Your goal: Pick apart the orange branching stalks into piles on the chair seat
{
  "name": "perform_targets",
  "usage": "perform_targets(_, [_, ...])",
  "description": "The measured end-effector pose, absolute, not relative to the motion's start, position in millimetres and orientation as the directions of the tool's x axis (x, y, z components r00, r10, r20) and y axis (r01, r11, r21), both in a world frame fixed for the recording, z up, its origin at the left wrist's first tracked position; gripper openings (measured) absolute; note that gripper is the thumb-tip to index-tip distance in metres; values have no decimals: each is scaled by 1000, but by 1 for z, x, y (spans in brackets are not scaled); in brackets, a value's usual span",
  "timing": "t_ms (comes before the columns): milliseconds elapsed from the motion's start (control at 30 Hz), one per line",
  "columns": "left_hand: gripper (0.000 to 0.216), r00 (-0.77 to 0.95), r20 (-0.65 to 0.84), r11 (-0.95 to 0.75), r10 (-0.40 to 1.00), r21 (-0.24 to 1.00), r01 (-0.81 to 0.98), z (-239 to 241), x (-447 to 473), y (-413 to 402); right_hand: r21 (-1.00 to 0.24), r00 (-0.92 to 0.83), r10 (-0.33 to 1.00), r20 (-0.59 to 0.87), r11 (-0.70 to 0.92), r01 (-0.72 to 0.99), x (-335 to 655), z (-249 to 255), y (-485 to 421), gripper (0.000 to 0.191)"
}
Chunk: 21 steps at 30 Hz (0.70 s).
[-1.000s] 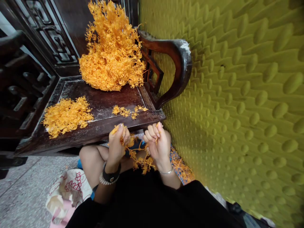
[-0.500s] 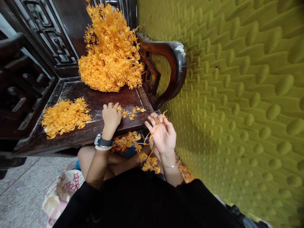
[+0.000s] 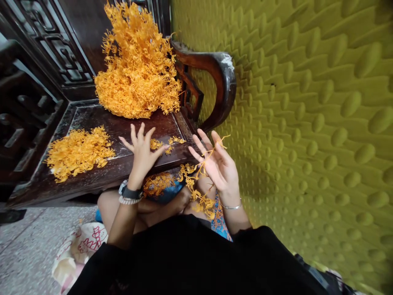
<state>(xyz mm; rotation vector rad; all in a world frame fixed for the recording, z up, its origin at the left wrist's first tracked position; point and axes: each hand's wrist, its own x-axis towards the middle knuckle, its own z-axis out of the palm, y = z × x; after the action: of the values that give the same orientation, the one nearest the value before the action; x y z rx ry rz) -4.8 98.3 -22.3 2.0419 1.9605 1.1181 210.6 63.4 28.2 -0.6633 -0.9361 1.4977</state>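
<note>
Uncurled since earlier, the left hand (image 3: 143, 153) is splayed left of centre, while the orange strand (image 3: 204, 200) right of mid-frame is best kept loosely draped across the parted fingers of the right hand (image 3: 220, 166).

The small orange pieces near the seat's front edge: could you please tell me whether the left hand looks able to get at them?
Probably yes: the left hand is open with fingers spread, its thumb appears right over or beside the small orange pieces, and nothing seems to block it.
</note>
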Motion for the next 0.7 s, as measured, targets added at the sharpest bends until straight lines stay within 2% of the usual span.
perform_targets(33, [62, 1, 446, -279, 895, 559, 781, -18, 2, 87, -853, -158, 981, 109, 10, -521, 210, 30, 63, 22])
perform_targets(100, [54, 312, 409, -512, 858, 624, 590, -15, 21, 63, -852, -191, 975, 115, -2, -523, 206, 34, 61, 20])
perform_targets(167, [41, 514, 341, -575, 787, 706, 413, -22, 40, 43, -856, -214, 970, 115, -13, -516, 203, 37, 58, 19])
perform_targets(200, [30, 546, 317, -565, 776, 735, 376, -28, 48, 36, -866, -199, 973, 118, 3, -500, 203, 39, 56, 18])
perform_targets(267, [15, 511, 297, -520, 807, 767, 376, -41, 57, 28, -890, -74, 983, 170, 121, -440, 204, 41, 51, 19])
perform_targets(400, [12, 325, 297, -424, 898, 783, 455, -52, 49, 24, -871, 301, 869, 394, 457, -179, 217, 42, 43, 19])
perform_targets(467, [15, 252, 322, -408, 912, 759, 507, -49, 40, 22, -874, 353, 830, 432, 482, -63, 223, 39, 42, 20])
perform_targets(600, [42, 144, 464, -448, 874, 657, 606, -43, 28, 16, -868, 403, 784, 473, 493, 61, 227, 31, 41, 21])
perform_targets(700, [45, 73, 518, -434, 852, 621, 653, -45, 25, 15, -860, 377, 774, 509, 476, 183, 228, 24, 38, 22])
